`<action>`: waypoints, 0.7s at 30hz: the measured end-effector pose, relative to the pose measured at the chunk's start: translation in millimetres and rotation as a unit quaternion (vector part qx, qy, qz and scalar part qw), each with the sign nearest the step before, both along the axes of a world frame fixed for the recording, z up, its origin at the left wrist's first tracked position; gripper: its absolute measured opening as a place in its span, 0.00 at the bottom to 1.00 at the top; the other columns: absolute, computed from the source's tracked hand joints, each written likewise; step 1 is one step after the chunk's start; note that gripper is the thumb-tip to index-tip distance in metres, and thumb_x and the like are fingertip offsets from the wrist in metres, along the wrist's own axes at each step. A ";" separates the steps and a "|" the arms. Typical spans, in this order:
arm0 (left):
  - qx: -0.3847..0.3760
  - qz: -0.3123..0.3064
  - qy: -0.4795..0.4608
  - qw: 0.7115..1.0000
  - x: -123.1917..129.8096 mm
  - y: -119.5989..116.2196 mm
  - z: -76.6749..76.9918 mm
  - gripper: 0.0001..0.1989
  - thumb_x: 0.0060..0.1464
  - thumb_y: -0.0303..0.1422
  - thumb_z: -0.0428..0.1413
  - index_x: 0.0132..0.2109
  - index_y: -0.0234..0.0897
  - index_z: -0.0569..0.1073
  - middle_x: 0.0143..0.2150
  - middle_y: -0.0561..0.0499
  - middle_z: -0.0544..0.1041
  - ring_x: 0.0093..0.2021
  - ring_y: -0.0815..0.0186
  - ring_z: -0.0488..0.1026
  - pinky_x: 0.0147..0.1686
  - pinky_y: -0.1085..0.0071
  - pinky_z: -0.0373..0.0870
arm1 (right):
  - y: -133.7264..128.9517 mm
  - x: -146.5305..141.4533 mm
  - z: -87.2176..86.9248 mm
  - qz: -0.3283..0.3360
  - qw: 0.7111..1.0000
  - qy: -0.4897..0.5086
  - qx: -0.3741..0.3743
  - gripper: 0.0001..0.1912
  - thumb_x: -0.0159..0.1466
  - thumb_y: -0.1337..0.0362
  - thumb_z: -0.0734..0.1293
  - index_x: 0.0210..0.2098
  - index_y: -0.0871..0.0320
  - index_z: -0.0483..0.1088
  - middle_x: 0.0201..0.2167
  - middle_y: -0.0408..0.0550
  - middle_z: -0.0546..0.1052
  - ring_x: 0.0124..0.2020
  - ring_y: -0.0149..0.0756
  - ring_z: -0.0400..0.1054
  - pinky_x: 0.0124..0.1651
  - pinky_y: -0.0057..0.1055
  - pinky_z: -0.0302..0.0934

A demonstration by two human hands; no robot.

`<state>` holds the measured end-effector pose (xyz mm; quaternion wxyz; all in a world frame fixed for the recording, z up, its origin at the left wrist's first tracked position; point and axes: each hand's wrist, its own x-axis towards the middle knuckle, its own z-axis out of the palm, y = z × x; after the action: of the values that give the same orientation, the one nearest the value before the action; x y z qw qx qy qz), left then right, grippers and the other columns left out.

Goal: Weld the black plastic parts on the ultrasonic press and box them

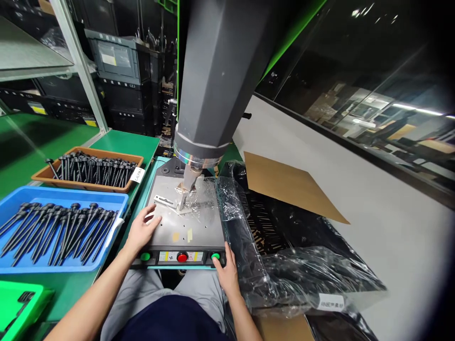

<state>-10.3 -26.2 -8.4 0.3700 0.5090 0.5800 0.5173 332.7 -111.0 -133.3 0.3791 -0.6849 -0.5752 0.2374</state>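
There were my left fingers, parted and holding nothing, the thumb well off from the rest, right by the left edge of the metal plate! Just ahead of their tips lay the slotted metal strip, flat on that plate, and farther off to their right, down low, came the tip of the big grey machine.

Across the plate, my right fingers were apart too, nothing between them: thumb at the green button, the others along the plate's near right corner. Was that thumb pressing? I couldn't tell! Between my two sets of fingers sat the red button, with a second green one close below the left.

Out left of my left fingers, on the green bench, stood the blue tray, loaded with black rods, and behind it the brown tray, packed with more. To the right of my right fingers spread crumpled clear plastic, a cardboard sheet beyond it.
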 end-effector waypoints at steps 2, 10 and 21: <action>-0.003 -0.013 -0.016 1.000 4.3 14.1 5.1 0.32 0.50 0.44 0.61 0.59 0.34 0.67 0.62 0.37 0.68 0.62 0.52 0.66 0.59 0.54 0.65 | 1.5 0.4 5.5 -0.008 1.000 0.011 0.008 0.36 0.62 0.51 0.64 0.66 0.57 0.57 0.63 0.60 0.63 0.64 0.51 0.59 0.62 0.48 0.58; 0.009 -0.063 -0.114 0.991 16.4 55.6 4.7 0.36 0.45 0.44 0.65 0.59 0.33 0.66 0.61 0.32 0.69 0.63 0.51 0.65 0.59 0.54 0.62 | 22.6 -43.1 53.5 -0.042 0.979 0.172 0.100 0.20 0.61 0.51 0.67 0.45 0.59 0.76 0.49 0.59 0.75 0.50 0.48 0.71 0.55 0.48 0.66; 0.013 -0.072 -0.263 0.962 25.4 50.5 31.0 0.46 0.41 0.38 0.68 0.64 0.30 0.57 0.30 0.55 0.74 0.33 0.64 0.77 0.42 0.62 0.73 | 99.5 -125.3 91.7 0.003 0.689 0.716 -0.113 0.09 0.59 0.71 0.70 0.39 0.58 0.74 0.44 0.51 0.80 0.45 0.38 0.76 0.49 0.34 0.71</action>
<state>15.1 24.4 22.5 0.5388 0.4001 0.4178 0.6124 207.5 -11.5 -41.6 0.5947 -0.3430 -0.1006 0.7201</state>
